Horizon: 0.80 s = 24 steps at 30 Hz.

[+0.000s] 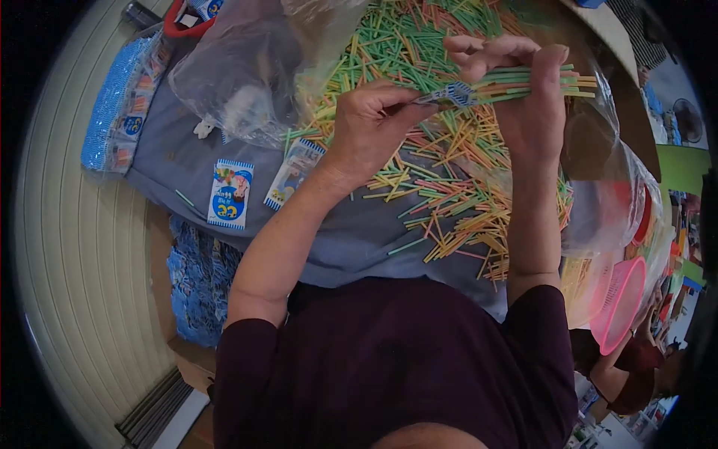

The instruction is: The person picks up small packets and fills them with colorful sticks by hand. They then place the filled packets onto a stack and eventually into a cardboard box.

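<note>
Coloured sticks (516, 84) in green, yellow and orange lie as a bundle across the palm of my right hand (527, 101), its thumb and fingers curled round them. My left hand (378, 123) pinches a small blue-and-white packet (455, 94) between thumb and fingers. The packet's right end meets the left ends of the bundled sticks. Below and behind both hands spreads a big loose pile of similar sticks (404, 45). Left of my left forearm, two flat printed packets (230, 193) (295, 172) lie on the grey cloth (168, 161).
Clear plastic sheeting (232, 82) lies at the upper left, near a blue-and-white stack of packets (123, 105). A box of blue wrappers (198, 280) stands lower left. Pink basket (619, 307) is at the right; beyond it, another person (636, 374) is partly visible.
</note>
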Available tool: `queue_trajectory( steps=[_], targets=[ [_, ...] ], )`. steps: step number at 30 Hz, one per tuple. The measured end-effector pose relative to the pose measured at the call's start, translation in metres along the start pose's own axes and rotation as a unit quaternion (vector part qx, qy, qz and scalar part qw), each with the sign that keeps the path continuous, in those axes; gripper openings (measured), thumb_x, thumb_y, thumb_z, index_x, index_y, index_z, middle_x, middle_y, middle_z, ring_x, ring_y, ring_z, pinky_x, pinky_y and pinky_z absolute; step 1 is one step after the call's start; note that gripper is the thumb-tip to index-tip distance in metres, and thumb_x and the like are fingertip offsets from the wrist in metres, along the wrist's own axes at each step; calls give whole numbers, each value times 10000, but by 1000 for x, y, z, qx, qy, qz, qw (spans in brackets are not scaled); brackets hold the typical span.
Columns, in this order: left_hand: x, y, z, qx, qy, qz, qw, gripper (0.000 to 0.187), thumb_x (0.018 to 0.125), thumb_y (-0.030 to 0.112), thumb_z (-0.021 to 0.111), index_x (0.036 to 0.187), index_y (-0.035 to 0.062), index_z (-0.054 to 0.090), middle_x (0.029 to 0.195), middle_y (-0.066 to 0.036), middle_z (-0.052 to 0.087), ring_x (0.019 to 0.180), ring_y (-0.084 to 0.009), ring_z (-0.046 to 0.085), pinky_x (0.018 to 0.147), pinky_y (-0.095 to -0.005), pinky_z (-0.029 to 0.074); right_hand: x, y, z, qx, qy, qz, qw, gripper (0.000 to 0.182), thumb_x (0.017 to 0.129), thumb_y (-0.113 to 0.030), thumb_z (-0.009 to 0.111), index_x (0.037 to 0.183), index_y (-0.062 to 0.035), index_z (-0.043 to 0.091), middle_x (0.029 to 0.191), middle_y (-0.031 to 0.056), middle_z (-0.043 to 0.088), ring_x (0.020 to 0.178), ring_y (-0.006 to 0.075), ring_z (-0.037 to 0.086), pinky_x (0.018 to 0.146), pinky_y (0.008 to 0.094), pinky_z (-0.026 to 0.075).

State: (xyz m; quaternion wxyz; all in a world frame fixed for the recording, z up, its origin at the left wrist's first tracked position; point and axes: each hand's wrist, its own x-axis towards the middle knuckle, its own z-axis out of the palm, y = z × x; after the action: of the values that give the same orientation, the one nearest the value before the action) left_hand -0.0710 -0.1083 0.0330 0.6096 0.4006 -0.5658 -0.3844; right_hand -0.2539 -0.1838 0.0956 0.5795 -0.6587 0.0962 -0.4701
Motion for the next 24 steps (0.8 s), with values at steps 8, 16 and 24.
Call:
queue_trajectory(
  steps=[8,16,24],
  targets=[
    [3,-10,17,-63,-12,-114,991,139,864,13,712,998,-20,727,810,-30,689,687,-68,617,582,-226,498,-12,12,1,-224,54,-9,973,627,1040,-524,334,1054,18,649,884,133,710,845,193,664,823,325,516],
    [4,-21,19,-88,-4,-108,990,163,858,26,719,1014,-21,732,816,-31,699,689,-54,625,579,-213,508,-13,7,-8,-95,136,-102,981,641,1020,-561,354,1092,22,613,951,178,705,1038,250,652,935,400,487],
    [3,-20,20,-143,-7,-159,977,172,869,63,729,1017,-24,724,813,-10,672,678,-50,602,550,-215,477,-18,26,-3,-260,44,-35,964,626,996,-566,427,1137,-6,668,1087,129,699,1165,257,589,981,431,457]
  ],
)
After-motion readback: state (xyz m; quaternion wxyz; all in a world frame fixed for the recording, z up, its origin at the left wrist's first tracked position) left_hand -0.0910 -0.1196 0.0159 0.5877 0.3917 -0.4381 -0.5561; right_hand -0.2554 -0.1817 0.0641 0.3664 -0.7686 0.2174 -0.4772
